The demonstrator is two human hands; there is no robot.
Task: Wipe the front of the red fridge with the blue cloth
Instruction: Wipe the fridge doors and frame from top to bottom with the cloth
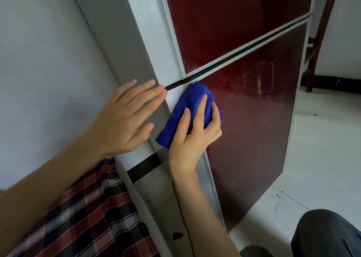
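Left hand (pixel 125 116): It lies flat on the grey side of the red fridge (pixel 254 120). The fingers are straight and close together.
Right hand (pixel 193 139): It holds the blue cloth (pixel 193 104) in a bunch and pushes it on the door. The fingers bend round it.
Where the cloth is: At the top left corner of the lower door, half on the pale edge strip and just under the dark gap (pixel 254 41) between the two doors.
Could go wrong, cloth: It is in a small bunch, so each wipe may clean only a thin stripe and miss spots.
Could go wrong, gap: The cloth may catch in the gap if it slides up.
Could go wrong, door: A hard push near the edge may make the door move.
Surface: Shiny and dark red, with pale streaks and a yellow mark (pixel 259 84) inside a faint square. It may need more rubbing.
Room: A white wall (pixel 39 61) on the left, a checked cloth (pixel 88 217) low down, a white floor (pixel 322 139) with black specks, and a wooden chair (pixel 320 32) behind the fridge.
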